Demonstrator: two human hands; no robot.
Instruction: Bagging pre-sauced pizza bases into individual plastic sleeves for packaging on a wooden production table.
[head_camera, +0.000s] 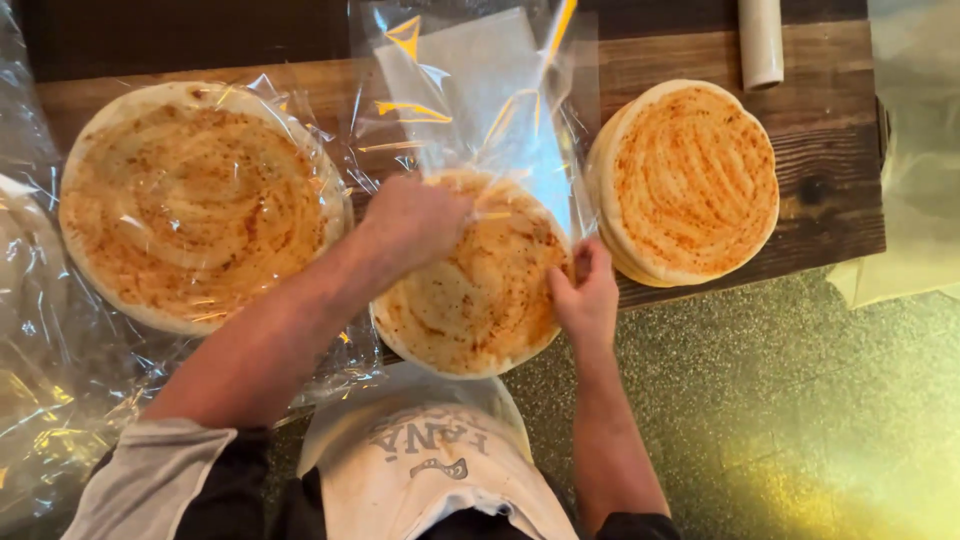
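A: Two hands on one flatbread (480, 290), at the tabletop (830, 190) edge, half inside a clear bag (470, 90).
B: Grip?
A: Left hand (415, 222) presses flat on top; right hand (585, 295) pinches the bread's rim. Stack (690, 180) just right.

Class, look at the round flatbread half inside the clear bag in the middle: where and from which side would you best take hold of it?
Probably the bare near rim of the middle flatbread, which juts past the wooden table edge. Come from the near, open side, since the clear bag covers the far half. The left hand presses its top; the right hand pinches its right edge. It is flat and thin, so support it from underneath.
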